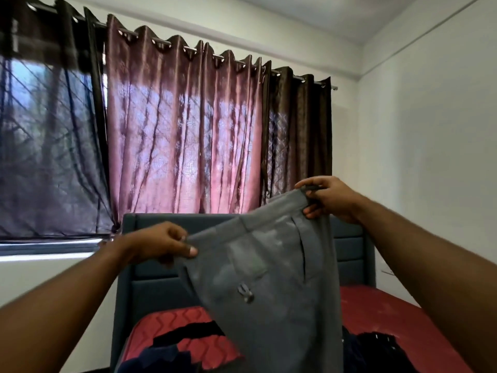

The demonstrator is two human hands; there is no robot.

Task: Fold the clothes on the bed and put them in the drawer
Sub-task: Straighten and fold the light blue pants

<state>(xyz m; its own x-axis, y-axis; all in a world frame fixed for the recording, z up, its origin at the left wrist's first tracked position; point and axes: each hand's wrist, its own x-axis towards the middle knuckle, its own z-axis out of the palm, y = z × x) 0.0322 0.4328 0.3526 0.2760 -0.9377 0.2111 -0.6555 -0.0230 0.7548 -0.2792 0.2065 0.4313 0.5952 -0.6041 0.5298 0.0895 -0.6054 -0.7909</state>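
Grey trousers (pixel 271 286) legs cut off below; dark clothes (pixel 376 351) indistinct

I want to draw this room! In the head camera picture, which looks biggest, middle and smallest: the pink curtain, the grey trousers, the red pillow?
1. Pink curtain
2. Grey trousers, though they hang close to the camera, so they look bigger
3. Red pillow, partly hidden

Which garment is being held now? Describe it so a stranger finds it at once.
Look before the teal headboard, above the red mattress. The grey trousers hang by the waistband, gripped by left hand and right hand. Other clothes are dark and lie flat.
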